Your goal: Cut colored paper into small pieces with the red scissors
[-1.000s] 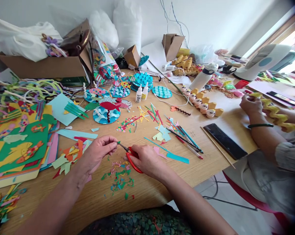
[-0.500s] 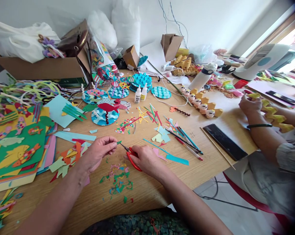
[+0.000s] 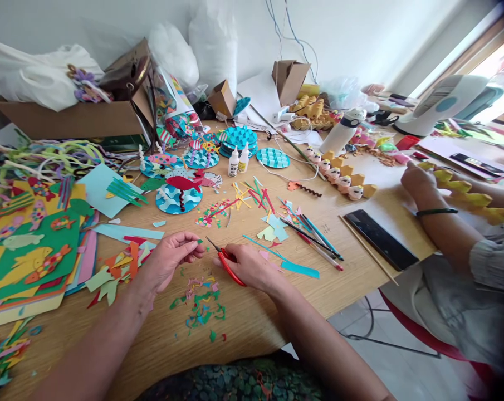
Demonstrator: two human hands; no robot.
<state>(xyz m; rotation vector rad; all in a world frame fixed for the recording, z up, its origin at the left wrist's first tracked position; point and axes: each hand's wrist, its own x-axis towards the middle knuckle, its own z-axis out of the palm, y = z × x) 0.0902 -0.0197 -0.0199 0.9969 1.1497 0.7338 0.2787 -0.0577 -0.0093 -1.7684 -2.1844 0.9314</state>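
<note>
Right hand (image 3: 246,264) grips red scissors (image 3: 231,269), left hand (image 3: 174,255), apart, pinches a green scrap (image 3: 200,241) beside their tips, seemingly unfinished, clippings (image 3: 202,318) already strewn on their near side!

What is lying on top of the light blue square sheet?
Green strips lie across the sheet, reaching past its edge, with a yellow piece showing beside them. What the strips cover is hidden.

Red-handled scissors (image 3: 222,255), tips near a tiny green scrap (image 3: 200,241)
</note>
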